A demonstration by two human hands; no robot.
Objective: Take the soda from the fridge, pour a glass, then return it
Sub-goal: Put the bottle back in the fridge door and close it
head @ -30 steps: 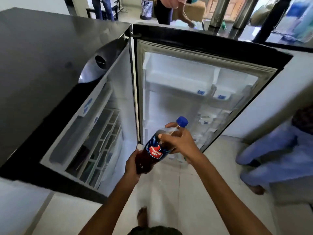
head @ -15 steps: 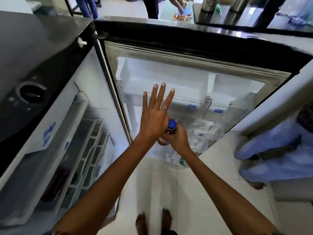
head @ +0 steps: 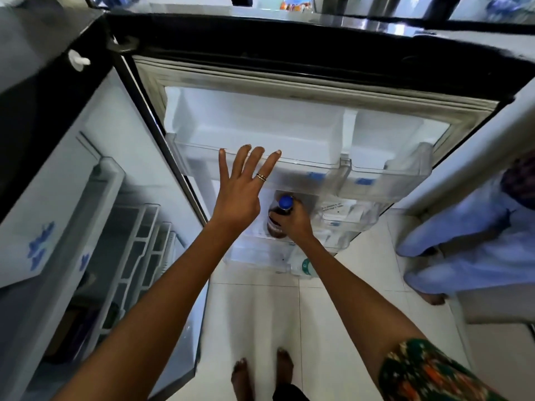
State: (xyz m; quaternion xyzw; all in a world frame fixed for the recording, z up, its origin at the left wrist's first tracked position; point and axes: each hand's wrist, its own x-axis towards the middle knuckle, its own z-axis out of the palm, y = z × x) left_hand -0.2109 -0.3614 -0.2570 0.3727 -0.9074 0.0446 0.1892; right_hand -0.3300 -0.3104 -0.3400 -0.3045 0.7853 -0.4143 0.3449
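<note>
Bottle (head: 280, 217) has gone from mid-air into the lower door shelf (head: 341, 227). Right hand (head: 292, 224) clenched on its neck; left hand (head: 240, 195) now off, fingers spread. Return nearly done; release, shut door.

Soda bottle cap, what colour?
Blue. The cap shows clearly in the head view, just above the right hand.

soda bottle (head: 278, 219): clear plastic, dark cola, blue cap (head: 285, 202) screwed on | pose: upright | location: lower shelf of open fridge door (head: 292, 125), left part, below the upper clear door bins | contact: gripped at the neck
</note>
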